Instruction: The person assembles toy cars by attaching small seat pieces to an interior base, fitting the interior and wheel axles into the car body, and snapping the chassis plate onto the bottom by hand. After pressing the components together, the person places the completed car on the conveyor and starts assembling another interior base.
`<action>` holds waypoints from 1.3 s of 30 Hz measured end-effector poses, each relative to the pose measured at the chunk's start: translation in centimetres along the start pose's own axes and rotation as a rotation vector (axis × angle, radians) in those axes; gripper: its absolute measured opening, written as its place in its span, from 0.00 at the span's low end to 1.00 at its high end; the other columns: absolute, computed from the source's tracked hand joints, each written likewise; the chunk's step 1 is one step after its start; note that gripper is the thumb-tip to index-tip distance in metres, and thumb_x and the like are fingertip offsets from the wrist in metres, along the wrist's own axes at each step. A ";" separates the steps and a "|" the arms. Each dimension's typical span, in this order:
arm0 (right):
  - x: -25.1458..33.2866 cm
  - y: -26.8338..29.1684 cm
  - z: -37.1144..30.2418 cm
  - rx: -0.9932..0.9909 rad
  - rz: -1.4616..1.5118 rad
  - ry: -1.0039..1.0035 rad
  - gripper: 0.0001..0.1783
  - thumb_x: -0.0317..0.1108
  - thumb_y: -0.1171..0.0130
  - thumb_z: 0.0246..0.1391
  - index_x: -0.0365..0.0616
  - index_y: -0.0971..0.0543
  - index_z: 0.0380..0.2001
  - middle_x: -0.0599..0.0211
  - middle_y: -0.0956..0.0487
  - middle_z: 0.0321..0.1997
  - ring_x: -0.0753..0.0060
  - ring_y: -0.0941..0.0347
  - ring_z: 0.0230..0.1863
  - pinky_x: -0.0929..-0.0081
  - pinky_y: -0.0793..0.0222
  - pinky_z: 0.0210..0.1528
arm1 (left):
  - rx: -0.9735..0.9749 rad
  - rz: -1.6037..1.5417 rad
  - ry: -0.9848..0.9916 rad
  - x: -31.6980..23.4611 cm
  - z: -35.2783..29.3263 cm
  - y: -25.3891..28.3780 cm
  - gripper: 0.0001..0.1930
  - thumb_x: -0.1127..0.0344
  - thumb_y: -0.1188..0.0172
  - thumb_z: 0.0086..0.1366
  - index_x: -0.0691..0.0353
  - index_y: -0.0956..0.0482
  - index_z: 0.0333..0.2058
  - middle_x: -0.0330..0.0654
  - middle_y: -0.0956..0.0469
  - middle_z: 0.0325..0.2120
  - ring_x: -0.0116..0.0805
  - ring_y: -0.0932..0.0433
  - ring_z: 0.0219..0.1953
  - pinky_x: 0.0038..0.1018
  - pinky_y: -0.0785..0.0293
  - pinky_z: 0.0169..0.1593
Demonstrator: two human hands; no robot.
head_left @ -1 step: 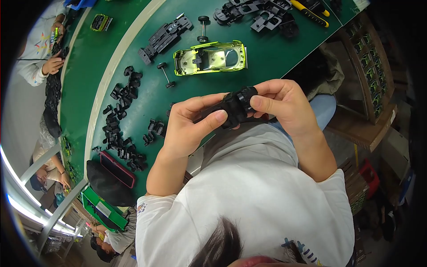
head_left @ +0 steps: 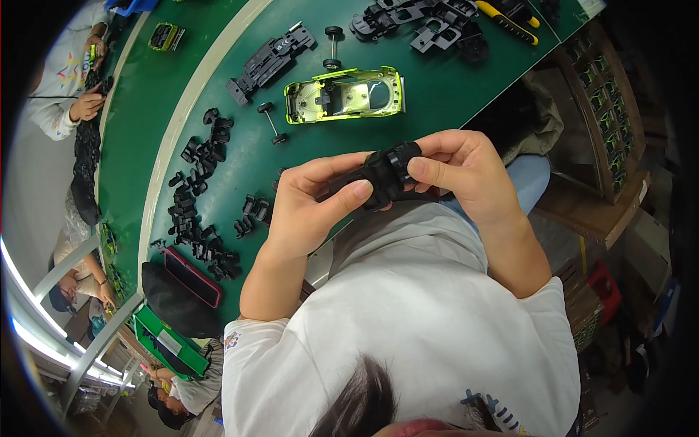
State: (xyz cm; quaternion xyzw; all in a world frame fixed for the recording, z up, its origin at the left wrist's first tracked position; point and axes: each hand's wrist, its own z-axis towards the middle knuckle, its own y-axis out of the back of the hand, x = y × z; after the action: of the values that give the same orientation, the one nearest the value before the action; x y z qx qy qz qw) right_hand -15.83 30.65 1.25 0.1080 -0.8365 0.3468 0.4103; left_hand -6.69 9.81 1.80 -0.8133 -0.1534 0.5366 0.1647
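Note:
Between both hands is a black plastic toy car part [head_left: 386,173], held just off the near edge of the green table. My left hand [head_left: 309,204] grips its left end, thumb on top and fingers behind. My right hand [head_left: 466,171] pinches the other end between thumb and fingers. Fingers hide much of its shape. Beyond the hands a lime-green toy car body [head_left: 346,98] lies upside down, its hollow inside showing. Near it are two wheel axles, one [head_left: 271,123] on its left and another [head_left: 333,47] behind it. A black car chassis [head_left: 271,63] rests farther back.
Small black plastic parts [head_left: 193,207] lie scattered at the left. Beside them are a red-framed phone [head_left: 192,277], a black bag [head_left: 171,302] and a green bin [head_left: 167,342]. More chassis [head_left: 437,22] and yellow-handled pliers [head_left: 510,22] are at the back. Co-workers [head_left: 65,80] sit across the left.

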 end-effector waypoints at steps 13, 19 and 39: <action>0.1 -1.1 0.7 -0.103 -0.042 0.006 0.11 0.32 0.33 0.54 0.36 0.17 0.37 0.67 0.16 0.31 0.80 0.21 0.30 0.85 0.29 0.33 | -0.176 1.297 -0.662 -2.2 0.0 -0.8 0.33 0.64 0.23 0.41 0.65 0.23 0.49 0.48 0.23 0.42 0.47 0.22 0.43 0.35 0.25 0.47; 1.3 0.2 1.3 -0.433 -0.637 0.487 0.21 0.32 0.24 0.40 0.42 0.18 0.40 0.67 0.19 0.34 0.73 0.23 0.36 0.78 0.26 0.40 | -0.299 1.330 -0.722 -4.2 -0.5 1.4 0.30 0.68 0.23 0.42 0.64 0.22 0.47 0.48 0.22 0.42 0.44 0.22 0.43 0.32 0.24 0.47; 1.3 3.3 5.3 0.000 -1.032 0.641 0.42 0.24 0.29 0.35 0.47 0.32 0.59 0.61 0.20 0.49 0.57 0.24 0.51 0.64 0.28 0.53 | -0.078 1.213 -0.487 -2.5 5.5 2.2 0.29 0.63 0.25 0.46 0.53 0.20 0.50 0.45 0.28 0.52 0.46 0.26 0.52 0.37 0.26 0.51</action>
State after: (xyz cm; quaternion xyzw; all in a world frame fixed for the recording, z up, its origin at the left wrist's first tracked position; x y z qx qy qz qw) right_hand -21.49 29.66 -1.64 0.3898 -0.5110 0.1185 0.7569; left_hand -12.53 7.29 0.90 -0.6160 0.2804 0.6971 -0.2364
